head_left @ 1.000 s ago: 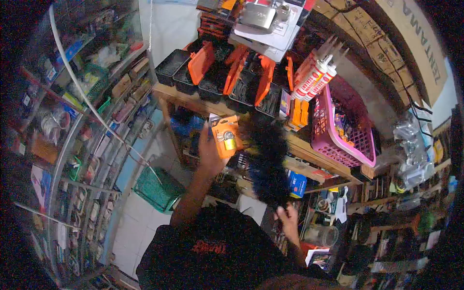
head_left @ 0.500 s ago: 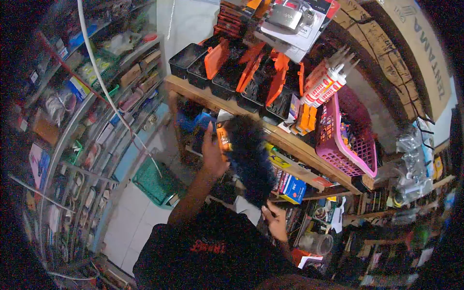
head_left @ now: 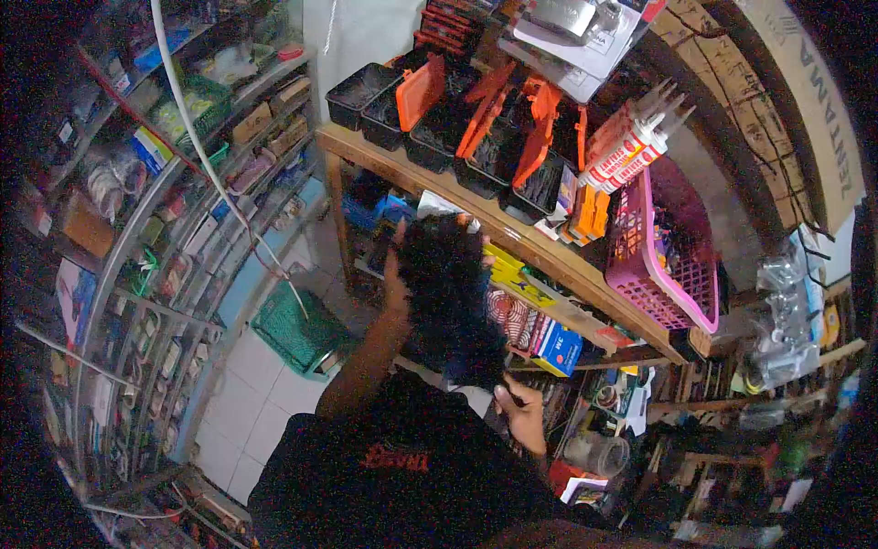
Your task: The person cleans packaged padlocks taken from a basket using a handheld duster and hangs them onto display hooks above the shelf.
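A dark, shaggy-looking bundle (head_left: 453, 306) is held up in front of my chest; its exact kind cannot be made out. My left hand (head_left: 395, 279) grips its upper left side, and the fingers are partly hidden behind it. Down at its lower right end, my right hand (head_left: 521, 412) is closed with the thumb pressed against the edge. Beyond the bundle runs a wooden shelf (head_left: 549, 252) carrying black bins (head_left: 425, 146) with orange lids (head_left: 422, 90).
Sealant cartridges (head_left: 626, 156) and a pink basket (head_left: 677, 293) stand on the shelf at right. Yellow and blue boxes (head_left: 556, 348) sit below. A green basket (head_left: 297, 325) rests on the tiled floor. A hanging white cable (head_left: 197, 142) crosses the left side before crowded shelves.
The bundle has turned in my hands, so its orange label has gone out of sight. My left hand has slipped further behind it. The view has shifted slightly.
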The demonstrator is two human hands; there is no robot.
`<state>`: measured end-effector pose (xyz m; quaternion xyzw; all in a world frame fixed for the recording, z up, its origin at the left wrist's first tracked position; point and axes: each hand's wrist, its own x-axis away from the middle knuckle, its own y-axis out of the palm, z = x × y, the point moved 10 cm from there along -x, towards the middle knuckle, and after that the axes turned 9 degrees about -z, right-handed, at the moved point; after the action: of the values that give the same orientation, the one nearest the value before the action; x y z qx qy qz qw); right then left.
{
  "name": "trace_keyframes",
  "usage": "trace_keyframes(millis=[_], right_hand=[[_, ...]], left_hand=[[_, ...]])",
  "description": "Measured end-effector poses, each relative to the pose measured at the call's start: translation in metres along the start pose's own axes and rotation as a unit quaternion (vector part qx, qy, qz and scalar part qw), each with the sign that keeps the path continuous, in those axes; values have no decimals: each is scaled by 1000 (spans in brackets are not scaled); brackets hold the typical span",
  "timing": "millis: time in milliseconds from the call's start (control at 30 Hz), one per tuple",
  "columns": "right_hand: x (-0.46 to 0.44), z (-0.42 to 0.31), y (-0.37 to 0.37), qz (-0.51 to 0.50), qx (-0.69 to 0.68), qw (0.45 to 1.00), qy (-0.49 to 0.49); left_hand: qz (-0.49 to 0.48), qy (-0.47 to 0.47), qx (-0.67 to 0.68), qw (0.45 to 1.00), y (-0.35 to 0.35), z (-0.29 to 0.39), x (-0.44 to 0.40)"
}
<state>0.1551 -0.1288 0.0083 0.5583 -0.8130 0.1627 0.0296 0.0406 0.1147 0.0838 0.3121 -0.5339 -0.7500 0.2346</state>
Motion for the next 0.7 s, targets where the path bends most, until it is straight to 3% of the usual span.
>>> trace_keyframes(millis=[67, 133, 167, 300, 333, 433, 567, 600, 633, 700], right_hand=[[0, -4, 1, -2, -3, 1000, -15], [1, -8, 3, -10, 17, 999, -32], [1, -12, 4, -15, 27, 999, -40], [2, 9, 10, -68, 73, 995, 19], [-3, 11, 12, -45, 38, 998, -32], [-6, -3, 1, 17, 83, 996, -15], [-5, 31, -1, -11, 33, 998, -52], [0, 13, 7, -32, 99, 993, -64], [-5, 58, 11, -86, 39, 994, -56], [-4, 84, 6, -63, 113, 987, -94]], left_hand=[[38, 36, -129, 990, -10, 8, 5], [90, 37, -129, 987, -21, 7, 9], [82, -1, 24, 996, -20, -7, 6], [84, 21, -26, 996, -20, -1, 5], [91, 16, -38, 995, -27, -10, 6], [105, 14, -85, 991, -44, -39, 11], [54, 16, -31, 998, -16, -23, 3], [26, 18, -21, 999, -7, -16, 2], [21, 19, -25, 999, -7, -13, 2], [54, -4, -34, 998, -16, -23, 9]])
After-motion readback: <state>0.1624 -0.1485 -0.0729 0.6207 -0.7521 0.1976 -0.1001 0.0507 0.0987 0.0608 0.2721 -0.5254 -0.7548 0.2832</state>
